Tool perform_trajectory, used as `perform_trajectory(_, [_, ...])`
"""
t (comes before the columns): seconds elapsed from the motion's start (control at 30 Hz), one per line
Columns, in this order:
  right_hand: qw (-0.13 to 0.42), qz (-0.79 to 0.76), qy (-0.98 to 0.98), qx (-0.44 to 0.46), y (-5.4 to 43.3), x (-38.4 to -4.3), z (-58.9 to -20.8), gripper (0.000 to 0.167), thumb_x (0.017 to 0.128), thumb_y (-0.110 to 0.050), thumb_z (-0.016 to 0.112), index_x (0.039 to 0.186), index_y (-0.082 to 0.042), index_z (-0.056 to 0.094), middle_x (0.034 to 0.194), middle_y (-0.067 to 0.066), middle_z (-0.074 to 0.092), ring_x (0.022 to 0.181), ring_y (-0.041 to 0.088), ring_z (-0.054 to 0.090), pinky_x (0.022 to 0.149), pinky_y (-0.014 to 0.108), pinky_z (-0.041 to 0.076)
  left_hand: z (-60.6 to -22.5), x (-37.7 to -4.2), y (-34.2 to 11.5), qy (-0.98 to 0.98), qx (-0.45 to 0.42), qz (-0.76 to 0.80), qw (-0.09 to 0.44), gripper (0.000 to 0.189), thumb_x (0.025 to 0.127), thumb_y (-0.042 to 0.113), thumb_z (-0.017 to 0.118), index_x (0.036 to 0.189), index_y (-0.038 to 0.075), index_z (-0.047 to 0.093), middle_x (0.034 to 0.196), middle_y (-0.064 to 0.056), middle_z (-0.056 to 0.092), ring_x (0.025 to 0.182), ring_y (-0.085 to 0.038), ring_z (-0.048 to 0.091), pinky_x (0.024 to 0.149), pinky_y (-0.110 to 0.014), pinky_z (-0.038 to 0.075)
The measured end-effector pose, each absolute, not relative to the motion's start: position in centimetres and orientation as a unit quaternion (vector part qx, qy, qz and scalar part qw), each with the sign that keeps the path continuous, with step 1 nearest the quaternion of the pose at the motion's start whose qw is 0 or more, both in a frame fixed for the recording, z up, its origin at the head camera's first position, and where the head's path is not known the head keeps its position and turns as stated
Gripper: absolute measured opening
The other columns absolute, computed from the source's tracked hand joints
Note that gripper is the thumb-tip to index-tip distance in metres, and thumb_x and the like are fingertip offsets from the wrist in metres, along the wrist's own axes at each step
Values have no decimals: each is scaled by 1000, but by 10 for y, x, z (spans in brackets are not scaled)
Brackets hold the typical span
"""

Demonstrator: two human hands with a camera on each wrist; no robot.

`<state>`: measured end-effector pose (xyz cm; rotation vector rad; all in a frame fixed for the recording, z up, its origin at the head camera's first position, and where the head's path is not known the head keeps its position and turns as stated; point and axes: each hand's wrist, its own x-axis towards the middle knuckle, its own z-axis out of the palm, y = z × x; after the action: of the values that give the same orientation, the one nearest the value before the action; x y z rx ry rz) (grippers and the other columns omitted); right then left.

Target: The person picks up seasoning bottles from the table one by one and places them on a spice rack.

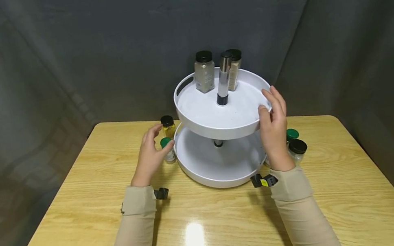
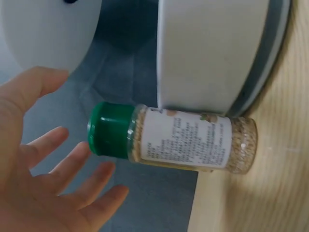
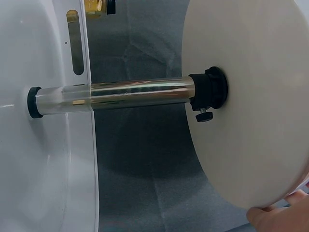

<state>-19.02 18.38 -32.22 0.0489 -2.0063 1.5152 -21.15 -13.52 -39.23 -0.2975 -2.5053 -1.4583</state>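
Observation:
A white two-tier turntable stands on the table, its upper tray (image 1: 205,114) above the lower tray (image 1: 206,169) on a metal post (image 3: 140,94). My right hand (image 1: 274,130) holds the upper tray's right rim, thumb and fingertips at the edge; part of it shows in the right wrist view. My left hand (image 1: 151,155), fingers spread, is beside a green-capped seasoning jar (image 2: 183,137) left of the lower tray. Pale grains and a white label show on that jar. No contact with it is clear. Behind it stands a black-capped yellow jar (image 1: 168,128).
Two black-capped jars, one with greyish contents (image 1: 204,73) and one beige (image 1: 233,75), stand at the upper tray's back. Right of the turntable are a green-capped jar (image 1: 292,134) and a black-capped jar (image 1: 297,147), partly behind my right hand. A dark curtain (image 1: 128,45) hangs behind the table.

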Motion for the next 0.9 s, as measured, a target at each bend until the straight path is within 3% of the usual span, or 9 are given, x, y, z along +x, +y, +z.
perform_trajectory(0.33, [308,574,-758,20,187,-190,-324,48,102,-24,47,147,-8,52,162,-4,28,149,15,27,123,38,27,-405,-219,-137,-870,-94,-482,40,71,93,18,76,151,1,39,152,-22,41,138,-42,42,115,-55,38])
perform_trajectory(0.53, [308,574,-759,15,187,-190,-322,47,102,-19,46,147,-6,52,162,-1,28,149,18,26,124,40,25,-414,-224,-138,-859,-87,-504,-2,71,92,16,76,151,0,39,148,-25,46,133,-45,47,110,-55,44])
perform_trajectory(0.67, [304,575,-759,11,186,-191,-320,48,101,-14,45,147,-1,50,162,5,27,150,22,25,124,42,24,-417,-225,-138,-860,-80,-503,-12,69,92,16,76,149,1,40,143,-26,51,129,-45,51,106,-55,47])
perform_trajectory(0.9, [314,573,-757,18,191,-192,-326,47,103,-21,46,147,-7,52,161,-3,28,149,16,26,124,37,25,-420,-225,-137,-856,-73,-511,-22,61,94,15,74,145,1,45,140,-23,53,130,-44,50,108,-55,46])
